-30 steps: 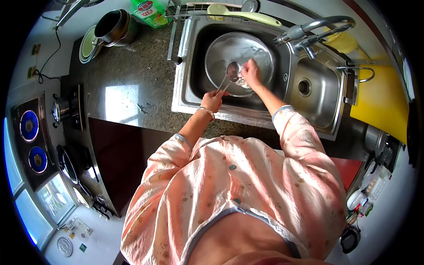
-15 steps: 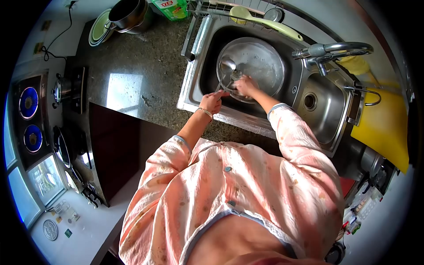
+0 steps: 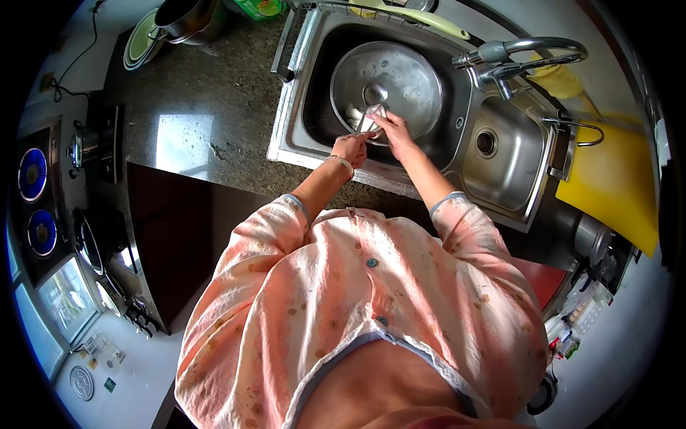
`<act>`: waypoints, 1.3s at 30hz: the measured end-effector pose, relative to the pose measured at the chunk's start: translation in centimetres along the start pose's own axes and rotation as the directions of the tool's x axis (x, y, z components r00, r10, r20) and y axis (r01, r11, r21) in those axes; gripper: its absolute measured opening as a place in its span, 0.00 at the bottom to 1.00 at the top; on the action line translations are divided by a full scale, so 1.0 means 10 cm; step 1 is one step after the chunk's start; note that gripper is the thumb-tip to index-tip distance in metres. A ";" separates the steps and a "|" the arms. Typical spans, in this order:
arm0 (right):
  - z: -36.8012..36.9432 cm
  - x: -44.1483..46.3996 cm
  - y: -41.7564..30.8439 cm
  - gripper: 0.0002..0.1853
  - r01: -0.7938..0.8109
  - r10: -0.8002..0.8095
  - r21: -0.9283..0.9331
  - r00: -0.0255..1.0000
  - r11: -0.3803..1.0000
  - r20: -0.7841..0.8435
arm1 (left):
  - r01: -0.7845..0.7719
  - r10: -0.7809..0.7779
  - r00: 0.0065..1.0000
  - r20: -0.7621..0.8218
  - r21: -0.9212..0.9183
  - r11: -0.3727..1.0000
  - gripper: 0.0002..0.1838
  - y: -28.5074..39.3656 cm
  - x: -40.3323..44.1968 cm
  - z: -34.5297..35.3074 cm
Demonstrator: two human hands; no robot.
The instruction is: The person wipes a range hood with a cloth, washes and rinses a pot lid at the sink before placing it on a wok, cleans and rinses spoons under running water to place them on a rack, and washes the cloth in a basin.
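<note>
Dark speckled stone covers the counter [image 3: 236,93], with pots [image 3: 189,21] and pale green plates [image 3: 143,43] near its far left corner. A big silver sink [image 3: 314,64] sits in the counter, and a small sink [image 3: 504,154] is joined to its right side. Above them hangs a bent shiny tap [image 3: 529,48], and a yellow sheet [image 3: 614,179] is off to the right.

A round metal bowl [image 3: 414,79] sits in the big sink. Over the near part of the bowl is a shiny spoon [image 3: 374,93]. Its round end points away from the person, ahead of the fingertips, and its handle comes back to the near rim.

The left hand [image 3: 350,148] is at the near edge of the big sink, its fingers closed around the handle. The right hand [image 3: 394,133] reaches in beside it. Its fingers are close together by the handle and a pale thing [image 3: 377,114]. I cannot tell what the pale thing is, or if the fingers pinch it. More white stuff [image 3: 354,115] shows left of the handle, inside the bowl.
</note>
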State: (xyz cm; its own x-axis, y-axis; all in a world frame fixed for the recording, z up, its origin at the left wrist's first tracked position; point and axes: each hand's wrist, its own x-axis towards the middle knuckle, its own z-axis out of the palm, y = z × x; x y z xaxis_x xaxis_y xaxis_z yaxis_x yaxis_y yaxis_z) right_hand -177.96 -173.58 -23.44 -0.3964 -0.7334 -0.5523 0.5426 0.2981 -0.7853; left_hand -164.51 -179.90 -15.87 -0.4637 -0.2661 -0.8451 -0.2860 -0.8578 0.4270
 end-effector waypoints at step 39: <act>-0.32 0.08 -0.43 0.13 0.094 -0.103 -0.090 0.989 0.992 -0.109 | -0.030 0.031 0.999 0.018 -0.056 0.998 0.13 0.05 -0.08 -0.43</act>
State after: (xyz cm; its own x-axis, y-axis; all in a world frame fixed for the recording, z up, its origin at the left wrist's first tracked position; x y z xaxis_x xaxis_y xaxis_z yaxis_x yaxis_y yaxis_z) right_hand -182.99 -173.44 -21.38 -0.5286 -0.6894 -0.4952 0.4345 0.2815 -0.8556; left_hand -160.65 -182.00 -16.34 -0.4871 -0.2852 -0.8254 -0.2244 -0.8726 0.4339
